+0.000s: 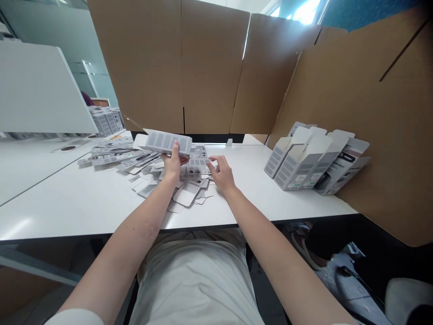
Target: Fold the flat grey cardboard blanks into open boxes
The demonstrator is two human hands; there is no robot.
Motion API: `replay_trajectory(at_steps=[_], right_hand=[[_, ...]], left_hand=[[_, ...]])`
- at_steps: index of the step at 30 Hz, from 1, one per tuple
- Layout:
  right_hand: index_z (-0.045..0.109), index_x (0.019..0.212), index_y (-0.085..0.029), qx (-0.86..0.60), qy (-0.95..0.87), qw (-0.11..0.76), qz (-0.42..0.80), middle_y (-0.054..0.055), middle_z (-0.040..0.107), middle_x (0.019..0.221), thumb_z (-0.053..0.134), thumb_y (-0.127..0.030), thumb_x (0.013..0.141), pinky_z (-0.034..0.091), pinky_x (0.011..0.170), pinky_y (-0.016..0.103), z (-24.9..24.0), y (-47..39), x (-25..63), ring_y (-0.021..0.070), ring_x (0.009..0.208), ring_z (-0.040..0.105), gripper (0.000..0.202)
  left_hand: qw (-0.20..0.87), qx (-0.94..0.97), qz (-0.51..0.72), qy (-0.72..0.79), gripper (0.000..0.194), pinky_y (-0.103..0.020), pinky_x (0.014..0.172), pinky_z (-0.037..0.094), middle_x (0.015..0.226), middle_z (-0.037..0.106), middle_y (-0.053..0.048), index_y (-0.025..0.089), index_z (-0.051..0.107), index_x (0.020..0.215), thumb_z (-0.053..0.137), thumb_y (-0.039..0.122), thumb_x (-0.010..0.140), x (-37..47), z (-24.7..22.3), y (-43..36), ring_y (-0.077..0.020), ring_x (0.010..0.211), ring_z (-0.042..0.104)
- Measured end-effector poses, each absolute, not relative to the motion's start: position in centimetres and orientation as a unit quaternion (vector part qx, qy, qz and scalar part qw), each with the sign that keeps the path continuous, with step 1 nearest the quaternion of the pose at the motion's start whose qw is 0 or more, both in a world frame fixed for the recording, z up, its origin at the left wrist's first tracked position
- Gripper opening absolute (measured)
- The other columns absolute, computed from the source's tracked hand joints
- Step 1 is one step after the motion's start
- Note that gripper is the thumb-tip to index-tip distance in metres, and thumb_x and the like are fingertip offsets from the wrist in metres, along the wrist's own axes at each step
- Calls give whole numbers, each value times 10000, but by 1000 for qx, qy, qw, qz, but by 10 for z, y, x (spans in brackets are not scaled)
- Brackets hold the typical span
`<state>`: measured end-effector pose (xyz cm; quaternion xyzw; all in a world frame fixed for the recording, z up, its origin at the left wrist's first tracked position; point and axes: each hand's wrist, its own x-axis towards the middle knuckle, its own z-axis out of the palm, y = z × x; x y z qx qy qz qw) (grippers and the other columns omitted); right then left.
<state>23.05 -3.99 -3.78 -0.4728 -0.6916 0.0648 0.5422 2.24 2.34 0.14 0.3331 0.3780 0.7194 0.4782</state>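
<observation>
My left hand [173,163] is closed around a small printed carton [169,142], thumb over its side, lifted above a loose pile of flattened cartons [144,160]. The carton's left end has a raised white flap. My right hand [221,174] is at the pile's right edge, fingers curved and apart, by a printed carton [196,168] lying there. Whether the fingertips touch that carton I cannot tell. A flat carton with a rounded white flap [185,197] lies in front, between my forearms.
Several opened-up cartons [301,162] stand upright at the right of the white table [250,198]. Tall cardboard panels [213,67] wall off the back and right. More cartons [106,121] stand stacked at the far left, beside a white partition [40,90].
</observation>
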Motion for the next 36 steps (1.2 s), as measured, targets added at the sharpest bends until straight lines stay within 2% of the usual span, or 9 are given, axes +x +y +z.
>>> replay_trajectory(at_steps=[3, 7, 10, 16, 18, 21, 24, 32, 36], right_hand=[[787, 1139, -278, -446, -713, 540, 45, 92, 786, 1208, 508, -636, 1233, 552, 893, 385, -38, -39, 230, 235, 828, 654, 463], [757, 1096, -286, -439, -733, 517, 44, 81, 790, 1114, 471, -657, 1238, 534, 886, 370, -39, -40, 229, 258, 890, 686, 490], [740, 1095, -289, -435, -735, 519, 33, 75, 791, 1099, 456, -701, 1237, 515, 837, 364, -39, -40, 229, 247, 849, 666, 520], [725, 1075, -284, -420, -723, 547, 32, 67, 785, 1063, 447, -787, 1230, 509, 810, 372, -40, -36, 229, 232, 791, 633, 595], [711, 1046, -285, -415, -723, 551, 34, 63, 766, 1024, 432, -806, 1228, 508, 819, 373, -41, -35, 229, 238, 802, 635, 619], [654, 958, -285, -421, -716, 556, 27, 51, 716, 930, 400, -855, 1212, 469, 770, 374, -41, -36, 232, 241, 778, 605, 674], [581, 884, -285, -434, -701, 565, 22, 32, 660, 848, 398, -914, 1180, 419, 720, 374, -41, -36, 234, 229, 732, 547, 719], [597, 866, -280, -422, -707, 567, 26, 31, 661, 828, 403, -935, 1170, 440, 736, 375, -36, -40, 228, 220, 722, 553, 748], [543, 809, -283, -421, -702, 575, 14, 34, 626, 786, 347, -934, 1181, 420, 711, 380, -37, -41, 230, 225, 722, 562, 775]], left_hand=[[490, 315, 714, 388, 760, -403, 851, 765, 1213, 846, -102, 271, 474, 1542, 864, 699, 1049, 21, -1, 25, -273, 934, 892], [572, 442, 583, 371, 751, -445, 819, 768, 1084, 857, -103, 235, 578, 1458, 988, 617, 958, 32, -7, 14, -302, 848, 889], [616, 516, 487, 341, 742, -477, 821, 769, 1012, 869, -123, 197, 632, 1423, 979, 647, 946, 39, -8, 7, -334, 823, 890], [573, 428, 601, 356, 754, -447, 865, 762, 933, 827, -75, 201, 655, 1394, 856, 806, 992, 30, -4, 17, -307, 820, 893], [570, 411, 615, 357, 720, -438, 851, 760, 905, 810, -58, 203, 670, 1359, 842, 803, 1000, 26, -3, 19, -290, 795, 879], [628, 494, 493, 344, 668, -452, 791, 750, 943, 846, -107, 186, 717, 1314, 891, 734, 973, 23, -4, 17, -303, 756, 859], [652, 566, 388, 322, 685, -439, 734, 734, 937, 855, -149, 149, 762, 1244, 868, 763, 959, 24, -6, 13, -313, 718, 846], [636, 541, 423, 352, 827, -395, 682, 706, 854, 824, -131, 171, 780, 1152, 699, 968, 949, 21, -6, 22, -285, 664, 813], [632, 558, 406, 354, 771, -369, 631, 675, 832, 812, -116, 171, 767, 1144, 705, 922, 976, 15, -5, 21, -253, 616, 766]])
